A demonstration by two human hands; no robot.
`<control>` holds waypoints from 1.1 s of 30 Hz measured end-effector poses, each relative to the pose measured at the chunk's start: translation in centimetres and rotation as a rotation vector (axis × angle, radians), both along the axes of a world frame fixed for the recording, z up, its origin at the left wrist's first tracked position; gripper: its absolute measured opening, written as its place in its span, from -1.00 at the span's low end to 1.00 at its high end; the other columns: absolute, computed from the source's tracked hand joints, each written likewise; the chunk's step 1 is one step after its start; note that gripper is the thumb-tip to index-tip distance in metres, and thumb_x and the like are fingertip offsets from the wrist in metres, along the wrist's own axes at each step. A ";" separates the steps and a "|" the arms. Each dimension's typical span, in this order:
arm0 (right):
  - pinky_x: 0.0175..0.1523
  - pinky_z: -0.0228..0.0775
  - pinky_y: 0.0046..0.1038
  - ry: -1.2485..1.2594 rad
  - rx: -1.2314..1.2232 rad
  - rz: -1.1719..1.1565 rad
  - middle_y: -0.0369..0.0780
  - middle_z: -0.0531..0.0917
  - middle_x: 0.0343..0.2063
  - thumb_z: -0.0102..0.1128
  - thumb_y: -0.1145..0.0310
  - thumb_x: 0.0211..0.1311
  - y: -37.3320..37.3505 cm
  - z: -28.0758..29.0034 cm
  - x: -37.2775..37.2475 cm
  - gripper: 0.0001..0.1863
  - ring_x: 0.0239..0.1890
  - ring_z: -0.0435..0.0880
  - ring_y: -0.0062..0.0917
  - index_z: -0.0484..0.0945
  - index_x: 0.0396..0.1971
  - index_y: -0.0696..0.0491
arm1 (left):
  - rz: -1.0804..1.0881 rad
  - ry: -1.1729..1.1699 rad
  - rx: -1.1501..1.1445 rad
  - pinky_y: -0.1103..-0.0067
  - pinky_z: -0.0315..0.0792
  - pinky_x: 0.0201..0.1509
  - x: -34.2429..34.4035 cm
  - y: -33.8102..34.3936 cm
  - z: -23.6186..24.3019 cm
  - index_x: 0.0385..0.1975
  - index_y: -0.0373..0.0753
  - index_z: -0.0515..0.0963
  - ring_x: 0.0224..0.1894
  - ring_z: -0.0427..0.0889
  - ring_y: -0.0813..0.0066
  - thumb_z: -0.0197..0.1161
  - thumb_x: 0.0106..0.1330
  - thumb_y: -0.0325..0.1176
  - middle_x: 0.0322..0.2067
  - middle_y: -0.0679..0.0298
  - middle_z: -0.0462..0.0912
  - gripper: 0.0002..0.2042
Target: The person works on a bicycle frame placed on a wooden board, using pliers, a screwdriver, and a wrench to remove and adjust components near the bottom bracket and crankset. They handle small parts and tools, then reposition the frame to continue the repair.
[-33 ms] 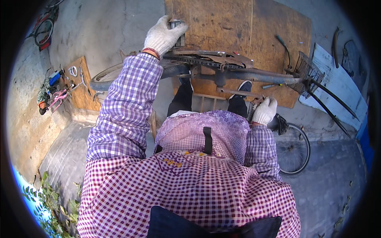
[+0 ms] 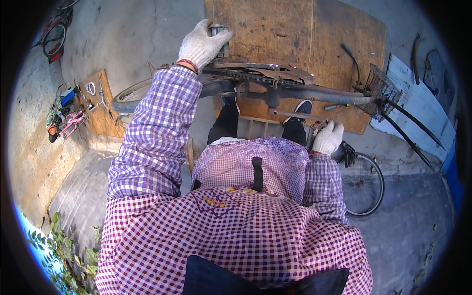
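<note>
In front of me is an old, rusty bicycle (image 2: 314, 94), with its rear wheel (image 2: 129, 98) to the left and its bare fork (image 2: 410, 129) to the right. My left hand (image 2: 202, 45), in a white knit glove, is closed around a metal part (image 2: 215, 31) beyond the worn chain guard (image 2: 290, 74); the part's kind is mostly hidden. My right hand (image 2: 328, 137), gloved too, grips the pedal (image 2: 318, 125) at the end of the crank arm (image 2: 297, 116), on the near side of the frame. The glove covers much of that pedal.
A wooden board (image 2: 270, 29) lies beneath the bicycle. At right are a wire basket (image 2: 383, 91), a pale panel (image 2: 418, 93) and a loose wheel (image 2: 364, 184). Tools lie on a smaller board (image 2: 110, 115) at left, near a pink bicycle part (image 2: 73, 123). Leafy plants (image 2: 64, 250) grow lower left.
</note>
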State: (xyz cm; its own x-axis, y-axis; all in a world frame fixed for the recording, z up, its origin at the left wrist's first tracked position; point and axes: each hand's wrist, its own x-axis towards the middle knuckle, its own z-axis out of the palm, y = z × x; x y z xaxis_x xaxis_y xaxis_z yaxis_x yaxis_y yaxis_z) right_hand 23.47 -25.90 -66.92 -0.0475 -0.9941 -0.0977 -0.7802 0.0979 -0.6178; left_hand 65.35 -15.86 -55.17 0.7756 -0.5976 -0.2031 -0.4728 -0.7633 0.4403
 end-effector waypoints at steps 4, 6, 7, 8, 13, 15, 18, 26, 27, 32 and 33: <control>0.03 0.50 -0.10 0.119 -0.069 -0.017 0.08 0.72 -0.14 0.08 0.28 0.49 -0.7 -0.4 -0.1 -0.71 -0.07 0.70 0.04 0.63 -0.05 0.17 | -0.016 -0.051 -0.008 0.26 0.55 0.30 -0.3 -0.6 -1.4 0.42 -0.30 0.40 0.17 0.71 0.02 0.34 0.22 0.33 0.13 -0.08 0.69 -0.08; 0.01 0.55 -0.16 0.138 -0.147 0.026 0.06 0.74 -0.16 0.06 0.29 0.51 -1.6 -1.1 0.2 -0.70 -0.10 0.75 -0.03 0.63 -0.04 0.20 | -0.019 -0.099 -0.034 0.26 0.57 0.28 -0.3 -1.2 -2.7 0.40 -0.29 0.42 0.13 0.73 0.04 0.34 0.22 0.33 0.10 -0.07 0.71 -0.09; 0.01 0.55 -0.15 0.154 -0.150 -0.001 0.06 0.74 -0.16 0.06 0.29 0.51 -1.9 -1.2 0.0 -0.70 -0.10 0.75 -0.03 0.63 -0.04 0.20 | -0.062 -0.077 -0.053 0.26 0.58 0.25 -0.4 -1.4 -3.5 0.38 -0.28 0.45 0.10 0.74 0.04 0.32 0.19 0.39 0.09 -0.07 0.71 -0.07; 0.01 0.55 -0.15 0.116 -0.150 -0.019 0.06 0.74 -0.16 0.07 0.29 0.51 -2.4 -1.5 0.3 -0.70 -0.10 0.74 -0.02 0.63 -0.04 0.20 | -0.064 -0.067 -0.063 0.31 0.63 0.18 -0.3 -1.6 -4.2 0.31 -0.31 0.49 0.07 0.76 0.13 0.39 0.29 0.19 0.04 -0.02 0.74 -0.23; 0.00 0.51 -0.14 0.024 -0.203 0.019 0.05 0.72 -0.21 0.11 0.29 0.48 -2.3 0.1 0.4 -0.73 -0.14 0.72 -0.05 0.65 -0.09 0.18 | -0.029 -0.140 -0.003 0.29 0.51 0.33 0.9 -1.5 -5.2 0.35 -0.27 0.49 0.18 0.70 0.04 0.28 0.19 0.41 0.15 -0.02 0.70 -0.08; -0.02 0.52 -0.15 -0.013 -0.224 0.011 0.04 0.72 -0.21 0.10 0.29 0.47 -2.1 1.0 0.7 -0.73 -0.15 0.72 -0.07 0.65 -0.09 0.18 | -0.042 -0.182 0.004 0.29 0.51 0.32 1.3 -1.6 -4.5 0.34 -0.26 0.49 0.19 0.70 0.04 0.28 0.18 0.42 0.15 -0.01 0.70 -0.08; -0.04 0.53 -0.18 -0.036 -0.213 0.009 0.03 0.73 -0.22 0.10 0.29 0.47 -2.2 1.8 1.5 -0.72 -0.17 0.74 -0.09 0.65 -0.09 0.19 | -0.004 -0.186 -0.044 0.30 0.57 0.20 0.7 -1.9 -2.9 0.20 -0.29 0.55 0.07 0.74 0.10 0.33 0.21 0.30 0.03 0.00 0.73 -0.22; 0.03 0.54 -0.25 -0.035 -0.180 0.127 0.01 0.75 -0.19 0.16 0.32 0.45 -4.2 3.4 1.8 -0.73 -0.13 0.76 -0.17 0.66 -0.09 0.21 | 0.098 -0.195 -0.079 0.29 0.55 0.26 -1.0 -3.0 3.7 0.34 -0.40 0.44 0.15 0.71 -0.02 0.37 0.18 0.18 0.05 -0.17 0.72 -0.15; 0.03 0.54 -0.27 -0.075 -0.157 0.169 0.01 0.75 -0.18 0.17 0.33 0.45 -4.6 4.1 1.6 -0.74 -0.13 0.76 -0.19 0.66 -0.09 0.21 | 0.105 -0.235 -0.072 0.29 0.55 0.26 -1.2 -2.8 4.8 0.34 -0.40 0.44 0.15 0.71 -0.03 0.37 0.18 0.18 0.06 -0.17 0.71 -0.14; 0.04 0.52 -0.39 -0.342 -0.001 0.313 -0.10 0.74 -0.20 0.17 0.38 0.47 -6.9 8.3 -0.2 -0.75 -0.14 0.71 -0.42 0.64 -0.06 0.25 | 0.094 -0.577 -0.471 0.39 0.60 0.18 -3.4 0.0 10.4 0.30 -0.29 0.53 0.07 0.75 0.28 0.36 0.27 0.28 0.12 0.09 0.71 -0.20; 0.04 0.52 -0.40 -0.373 0.021 0.319 -0.12 0.73 -0.20 0.17 0.38 0.46 -7.5 9.0 -0.9 -0.75 -0.14 0.70 -0.44 0.64 -0.06 0.25 | 0.111 -0.624 -0.646 0.47 0.61 0.12 -5.0 0.5 10.6 0.25 -0.36 0.53 0.01 0.74 0.39 0.45 0.35 0.00 0.08 0.11 0.72 -0.36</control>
State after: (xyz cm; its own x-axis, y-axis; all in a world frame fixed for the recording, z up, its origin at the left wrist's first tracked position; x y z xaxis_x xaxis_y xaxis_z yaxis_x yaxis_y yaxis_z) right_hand 22.56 -33.37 -57.94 0.3013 -0.9510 -0.0698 -0.4995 -0.0950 -0.8611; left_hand 60.32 -15.35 -44.55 0.6922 -0.3643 0.6230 -0.7076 -0.5121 0.4869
